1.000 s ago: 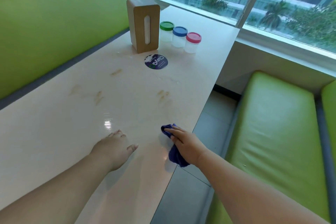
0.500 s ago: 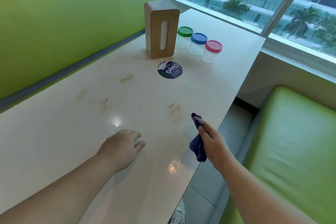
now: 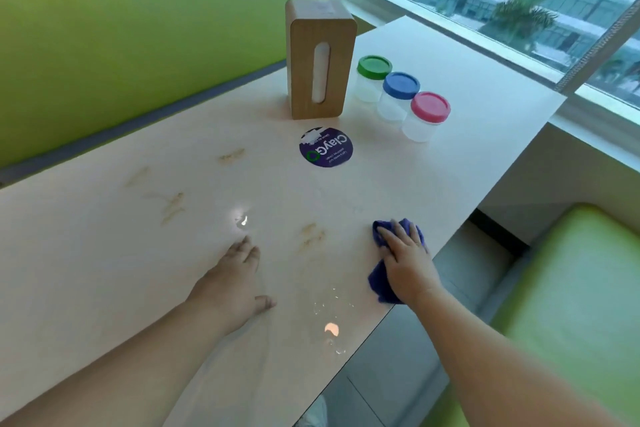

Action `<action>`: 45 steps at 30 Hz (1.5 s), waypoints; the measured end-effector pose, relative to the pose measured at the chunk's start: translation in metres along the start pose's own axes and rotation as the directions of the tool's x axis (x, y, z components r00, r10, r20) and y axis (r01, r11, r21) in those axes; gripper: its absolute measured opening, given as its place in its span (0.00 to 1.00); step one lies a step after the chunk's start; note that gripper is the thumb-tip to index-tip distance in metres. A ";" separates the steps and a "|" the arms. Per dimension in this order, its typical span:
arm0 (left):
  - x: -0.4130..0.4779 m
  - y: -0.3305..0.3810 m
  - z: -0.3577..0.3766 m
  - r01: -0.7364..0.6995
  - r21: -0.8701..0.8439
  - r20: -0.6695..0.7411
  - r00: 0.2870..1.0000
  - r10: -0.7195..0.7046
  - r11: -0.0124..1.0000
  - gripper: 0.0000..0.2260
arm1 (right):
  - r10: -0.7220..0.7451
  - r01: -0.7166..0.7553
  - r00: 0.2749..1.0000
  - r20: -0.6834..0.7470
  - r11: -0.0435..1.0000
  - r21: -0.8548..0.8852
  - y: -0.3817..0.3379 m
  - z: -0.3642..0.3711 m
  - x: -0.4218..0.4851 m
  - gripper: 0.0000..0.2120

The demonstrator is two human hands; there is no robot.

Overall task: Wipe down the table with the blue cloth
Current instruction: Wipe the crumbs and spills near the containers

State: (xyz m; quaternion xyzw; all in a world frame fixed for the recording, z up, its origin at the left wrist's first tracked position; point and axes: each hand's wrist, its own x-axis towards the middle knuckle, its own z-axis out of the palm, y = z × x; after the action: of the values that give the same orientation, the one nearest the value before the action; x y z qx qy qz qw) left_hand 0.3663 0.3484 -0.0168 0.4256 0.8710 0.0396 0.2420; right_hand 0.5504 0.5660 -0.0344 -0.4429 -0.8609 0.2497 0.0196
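We log the right hand (image 3: 408,267) palm-down on the blue cloth (image 3: 378,282), its fingers (image 3: 398,236) straight and slightly spread, pressing the cloth flat onto the table (image 3: 104,253) rather than curling round it. The cloth bunches out just past those fingertips and from under the thumb side of the palm, and it sits close to the table's right edge. The left hand (image 3: 232,282) lies palm-down on bare tabletop, fingers (image 3: 247,250) straight and close together, thumb out to the side, holding nothing. A brownish smear (image 3: 311,236) sits just left of the right fingers, between them and the left fingertips, and does not touch the cloth. A light glare (image 3: 241,218) shows just beyond the left fingertips. Beyond and left of those fingers we see more smears (image 3: 171,206). Well beyond the right fingertips a round purple sticker (image 3: 326,147) lies flat on the table. Past it a wooden tissue box (image 3: 320,59) stands upright with white tissue in its slot. Just right of the box three clear jars stand in a diagonal row: green lid (image 3: 374,68), blue lid (image 3: 401,85), pink lid (image 3: 430,106). We cannot tell whether they touch. A green bench back (image 3: 138,28) runs along the table's left side. A green seat (image 3: 571,288) lies right of the right arm.
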 end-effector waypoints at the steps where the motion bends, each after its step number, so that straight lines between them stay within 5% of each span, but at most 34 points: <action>1: 0.000 0.000 0.003 0.004 0.018 0.009 1.000 -0.004 1.000 0.44 | -0.039 0.043 0.999 0.032 0.987 -0.152 0.000 0.008 -0.001 0.20; 6: -0.001 -0.005 0.010 -0.017 0.025 -0.034 0.999 0.017 1.000 0.45 | -0.303 0.328 0.944 0.135 0.910 -0.255 0.012 0.020 -0.011 0.23; 13: 0.003 -0.014 0.015 -0.050 0.046 -0.072 0.996 0.054 0.998 0.45 | -0.010 0.000 0.999 -0.044 0.974 -0.226 -0.010 0.016 0.069 0.24; 19: 0.000 -0.017 0.016 -0.073 0.054 -0.118 0.990 0.079 0.996 0.44 | -0.279 0.275 0.960 0.028 0.921 -0.275 -0.013 0.031 0.045 0.22; 26: -0.001 -0.017 0.014 -0.114 0.091 -0.122 0.985 0.124 0.989 0.44 | -0.083 0.078 0.997 -0.007 0.960 -0.270 -0.037 0.027 0.094 0.23; 31: 0.001 -0.015 0.009 -0.099 0.083 -0.165 0.980 0.112 0.992 0.44 | -0.339 0.341 0.939 0.056 0.905 -0.254 -0.034 0.037 0.074 0.22; 36: 0.024 -0.024 -0.016 -0.040 0.032 -0.251 0.967 0.046 0.999 0.43 | -0.260 0.249 0.966 -0.007 0.930 -0.270 -0.022 0.026 0.093 0.20; 41: 0.051 -0.035 -0.025 0.042 0.006 -0.088 0.995 -0.041 0.999 0.48 | -0.171 0.194 0.975 -0.140 0.966 0.172 -0.050 0.017 0.122 0.18; 45: 0.056 -0.034 -0.022 0.049 0.067 -0.020 0.999 -0.048 0.997 0.50 | -0.351 0.350 0.936 -0.004 0.935 -0.061 -0.071 0.034 0.123 0.19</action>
State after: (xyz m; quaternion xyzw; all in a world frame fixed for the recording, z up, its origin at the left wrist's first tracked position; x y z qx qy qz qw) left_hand 0.3024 0.3721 -0.0282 0.4120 0.8841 0.0083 0.2204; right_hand 0.4140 0.6125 -0.0552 -0.2848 -0.9329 0.2132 0.0569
